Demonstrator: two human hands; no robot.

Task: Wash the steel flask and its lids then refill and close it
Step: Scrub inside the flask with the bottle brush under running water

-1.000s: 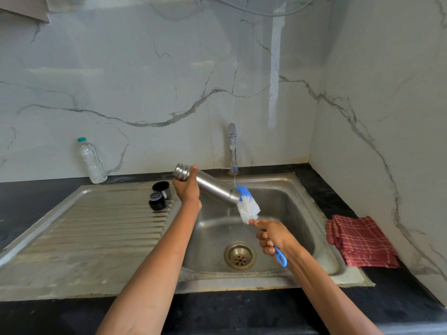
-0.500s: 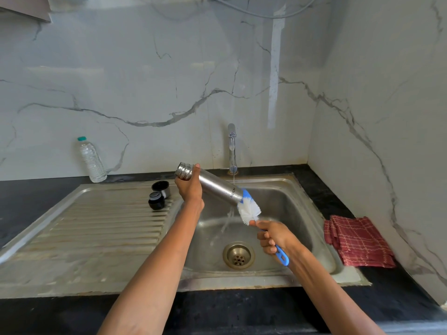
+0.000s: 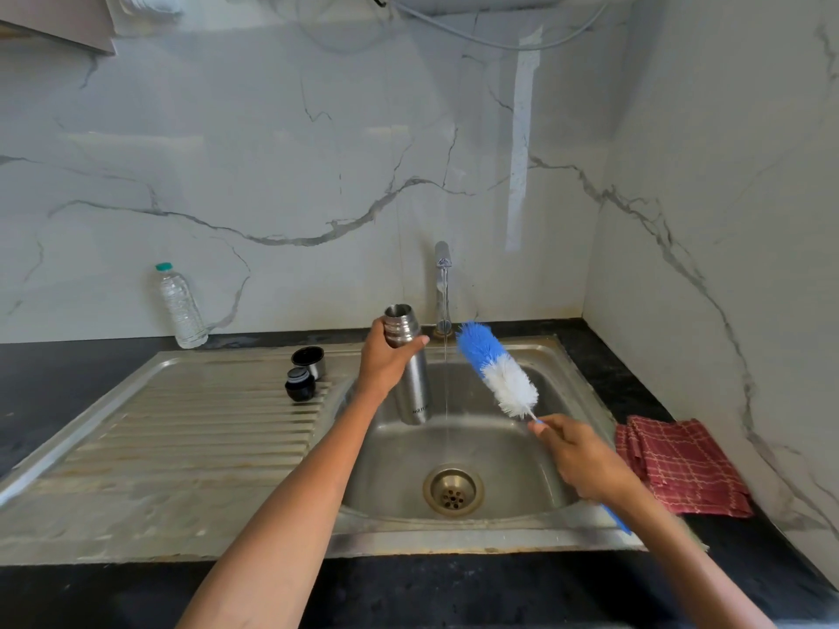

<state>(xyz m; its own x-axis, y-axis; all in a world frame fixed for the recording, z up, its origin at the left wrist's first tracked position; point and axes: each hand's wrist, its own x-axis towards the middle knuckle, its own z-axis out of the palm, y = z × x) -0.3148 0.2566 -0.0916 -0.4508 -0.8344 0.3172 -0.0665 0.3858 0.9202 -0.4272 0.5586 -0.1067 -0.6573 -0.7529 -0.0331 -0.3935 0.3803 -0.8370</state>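
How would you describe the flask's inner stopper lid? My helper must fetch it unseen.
Start at the steel sink's ribbed drainboard, left of the basin. Two small dark lids sit at its back right corner. The stopper is the nearer one, rounded and all black, while the cup lid behind it is open-topped with a steel wall.

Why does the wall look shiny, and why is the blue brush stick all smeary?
In the head view, the glossy marble wall mirrors soft light patches; the bottle brush bristles look sharp, but its handle blurs below the right hand; the wide lens bends the sink edges.
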